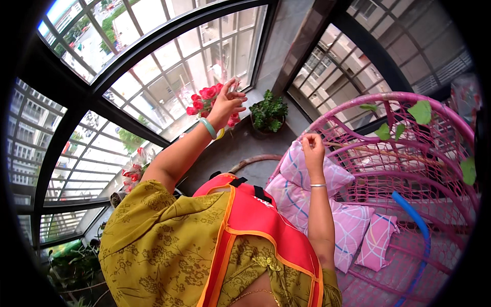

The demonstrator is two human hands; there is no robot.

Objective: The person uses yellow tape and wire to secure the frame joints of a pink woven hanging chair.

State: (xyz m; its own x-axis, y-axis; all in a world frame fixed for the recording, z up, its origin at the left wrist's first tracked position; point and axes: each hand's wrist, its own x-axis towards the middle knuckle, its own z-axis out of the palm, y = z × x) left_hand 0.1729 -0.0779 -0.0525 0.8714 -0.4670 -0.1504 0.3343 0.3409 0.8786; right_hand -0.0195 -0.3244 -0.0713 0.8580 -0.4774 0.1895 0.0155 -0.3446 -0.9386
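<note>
My left hand (229, 104), with a pale green bangle (208, 128) at its wrist, is raised beside the window. Its fingers are apart and slightly bent, with nothing visible between them. Red roses (208, 93) show just behind and beside this hand; whether it touches them I cannot tell. My right hand (313, 145), above a thin silver bracelet (317, 185), is closed in a pinch. It is over or in front of a pink-and-white patterned cushion (327, 173). Anything between its fingertips is too small to make out.
A leafy potted plant (268, 113) stands in the window corner. On the right is a pink woven hanging chair (373, 102) with cushions, green leaves and a blue tube (417, 220). More red flowers (134, 171) stand by the left window. Barred windows surround me.
</note>
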